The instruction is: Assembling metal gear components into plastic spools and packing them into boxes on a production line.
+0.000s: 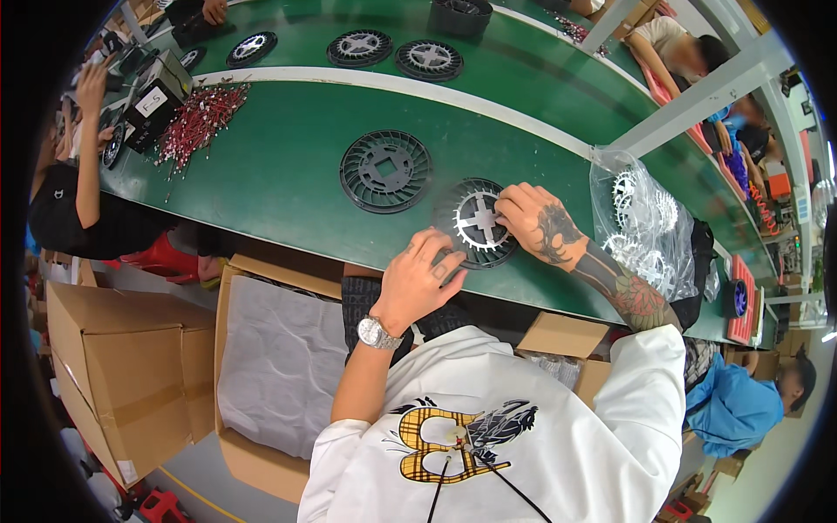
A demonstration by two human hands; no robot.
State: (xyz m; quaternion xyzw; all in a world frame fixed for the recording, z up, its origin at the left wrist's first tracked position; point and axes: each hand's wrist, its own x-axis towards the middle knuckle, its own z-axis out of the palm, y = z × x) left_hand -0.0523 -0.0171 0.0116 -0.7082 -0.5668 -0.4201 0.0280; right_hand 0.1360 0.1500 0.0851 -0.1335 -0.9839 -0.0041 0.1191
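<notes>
On the green table's near edge lies a round black grille (496, 259) with a silver toothed ring with a cross-shaped centre (477, 221) set on it. My left hand (420, 277) has its fingers curled at the grille's left rim. From the other side my right hand (536, 225), tattooed on its back, bends its fingertips onto the right part of the silver ring; what lies under them is hidden. Just beyond my left hand rests another round black grille (385, 172), without a silver ring, lying flat.
Clear bags of silver rings (641, 222) lie to the right. A pile of red wires (202, 122) and a black box (157, 100) stand far left. Finished-looking grilles (359, 47) sit on the belt beyond the pale rail (418, 87). Cardboard boxes (131, 375) stand below left.
</notes>
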